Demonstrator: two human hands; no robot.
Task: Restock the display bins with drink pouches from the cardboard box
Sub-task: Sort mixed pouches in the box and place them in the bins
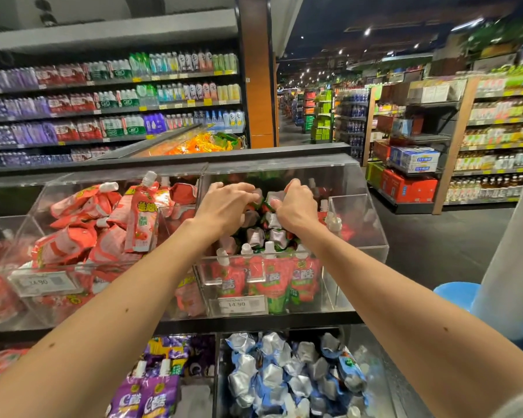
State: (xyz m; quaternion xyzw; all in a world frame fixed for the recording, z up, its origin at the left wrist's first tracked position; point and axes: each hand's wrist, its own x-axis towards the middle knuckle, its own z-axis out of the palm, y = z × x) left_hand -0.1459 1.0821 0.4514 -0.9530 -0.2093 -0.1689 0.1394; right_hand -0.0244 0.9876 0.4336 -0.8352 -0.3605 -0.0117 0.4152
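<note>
Two hands are inside the same clear display bin [357,227], so by my reading you are at the placing step: a clutch of drink pouches [271,220] is being set down and tidied among those already there, not fetched. Starting at your left, the neighbouring bin [18,233] is heaped with pink-and-red pouches [79,227] lying any way up, and it is not the one you are working in. Next comes your left hand [224,208], palm down, forearm stretched forward over the front lip, its fingers [242,189] curled down onto the silver bottoms of the pouches in the middle of the bin. Just beside it, your right hand [296,211] mirrors that pose, with its fingers [284,198] bent and pinching pouches from the other side. The two hands are near each other but not touching. In front of them a row of red-and-green pouches [272,279] stands upright, spouts up, against the front wall above the price label [242,304]. The cardboard box is out of view. The next move probably calls for letting go without toppling that front row, drawing both hands back clear of the lip, then turning to the box for another handful.
</note>
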